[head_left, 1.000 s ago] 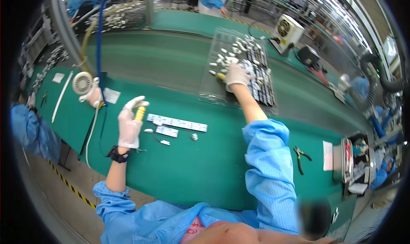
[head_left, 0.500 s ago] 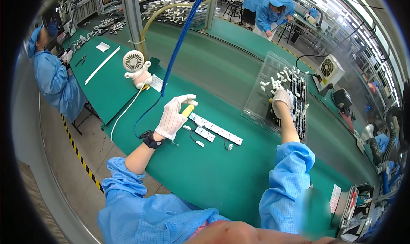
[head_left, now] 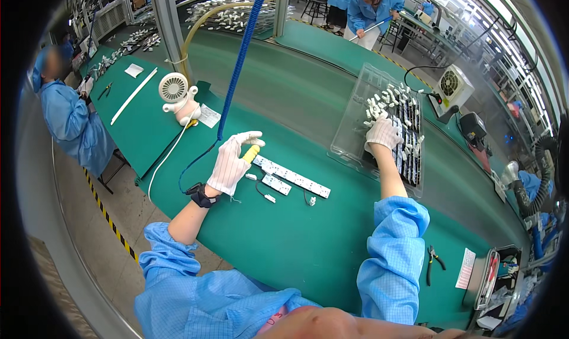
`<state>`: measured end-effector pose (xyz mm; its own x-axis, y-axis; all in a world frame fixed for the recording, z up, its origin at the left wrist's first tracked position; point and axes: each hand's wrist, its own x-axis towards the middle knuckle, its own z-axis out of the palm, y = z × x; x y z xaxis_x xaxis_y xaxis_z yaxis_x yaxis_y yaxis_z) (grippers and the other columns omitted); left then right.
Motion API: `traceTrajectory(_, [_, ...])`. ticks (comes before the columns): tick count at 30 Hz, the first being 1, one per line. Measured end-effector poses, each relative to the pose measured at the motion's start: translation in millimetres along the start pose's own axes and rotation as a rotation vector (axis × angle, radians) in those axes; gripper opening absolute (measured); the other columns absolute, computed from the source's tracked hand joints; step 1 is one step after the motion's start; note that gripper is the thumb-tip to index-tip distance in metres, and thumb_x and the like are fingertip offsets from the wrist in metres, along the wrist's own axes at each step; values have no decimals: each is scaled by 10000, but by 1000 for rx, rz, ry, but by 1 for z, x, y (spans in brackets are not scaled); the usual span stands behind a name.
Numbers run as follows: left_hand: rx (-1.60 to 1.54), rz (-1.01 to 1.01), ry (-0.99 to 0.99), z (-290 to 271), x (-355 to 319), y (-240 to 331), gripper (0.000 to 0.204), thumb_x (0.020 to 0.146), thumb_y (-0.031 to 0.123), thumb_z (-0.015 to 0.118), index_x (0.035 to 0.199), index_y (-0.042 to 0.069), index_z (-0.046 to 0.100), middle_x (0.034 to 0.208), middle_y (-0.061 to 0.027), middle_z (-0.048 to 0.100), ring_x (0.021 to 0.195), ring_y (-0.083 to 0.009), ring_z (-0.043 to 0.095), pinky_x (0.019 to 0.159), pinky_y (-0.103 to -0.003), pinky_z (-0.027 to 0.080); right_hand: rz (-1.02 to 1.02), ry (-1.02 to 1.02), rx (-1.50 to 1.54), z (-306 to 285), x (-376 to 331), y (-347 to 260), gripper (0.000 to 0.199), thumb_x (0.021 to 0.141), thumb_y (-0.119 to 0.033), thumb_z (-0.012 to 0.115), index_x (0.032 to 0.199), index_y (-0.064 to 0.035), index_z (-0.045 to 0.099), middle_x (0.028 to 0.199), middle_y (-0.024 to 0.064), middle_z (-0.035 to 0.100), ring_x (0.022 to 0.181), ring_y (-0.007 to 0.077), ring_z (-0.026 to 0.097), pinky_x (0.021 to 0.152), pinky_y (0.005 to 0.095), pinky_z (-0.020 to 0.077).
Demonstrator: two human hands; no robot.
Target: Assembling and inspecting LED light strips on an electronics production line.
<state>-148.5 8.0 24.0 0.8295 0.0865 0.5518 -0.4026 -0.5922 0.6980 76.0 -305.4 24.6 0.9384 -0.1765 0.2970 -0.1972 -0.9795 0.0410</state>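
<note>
My left hand [head_left: 230, 164], in a striped white glove with a yellow cover on the thumb [head_left: 252, 154], hovers at the left end of a long white LED circuit board [head_left: 293, 176]. Its fingers are apart, with nothing visible between them. A shorter white board [head_left: 276, 184] lies alongside, with dark leads and white connectors. At the right, my gloved right hand [head_left: 384, 133] reaches into a clear plastic tray [head_left: 349, 122]. Its fingers curl down among boards with white connectors [head_left: 410, 143]; the fingertips and anything in them are hidden.
A small white fan [head_left: 181, 96] stands beyond my left hand, with a blue coiled hose [head_left: 240, 60] hanging near it. Pliers [head_left: 434, 265] lie right of my right sleeve. A boxy fan unit [head_left: 453, 90] sits beyond the tray. Co-workers [head_left: 74, 117] are at the left and the back.
My right hand has shifted a little toward the tray's near left side, its fingers nearer the connectors. My left hand stays by the long board. The pliers now show.
</note>
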Motion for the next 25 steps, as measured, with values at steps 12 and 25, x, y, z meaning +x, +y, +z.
traceTrajectory(12, [17, 39, -2, 2, 0, -2, 516, 649, -107, 514, 1129, 64, 590, 960, -47, 685, 848, -259, 575, 779, -322, 453, 65, 45, -61, 10, 4, -2, 320, 908, -245, 504, 1226, -213, 515, 1249, 75, 514, 1186, 340, 461, 840, 650, 379])
traceTrajectory(25, [187, 366, -690, 13, -5, -7, 683, 649, 413, 774, 1248, 153, 570, 1262, -64, 567, 1198, -303, 481, 1028, -418, 358, 121, -91, 124, -8, -5, -9, 352, 979, -297, 401, 1306, -192, 480, 1310, 126, 486, 1320, 442, 314, 996, 725, 182])
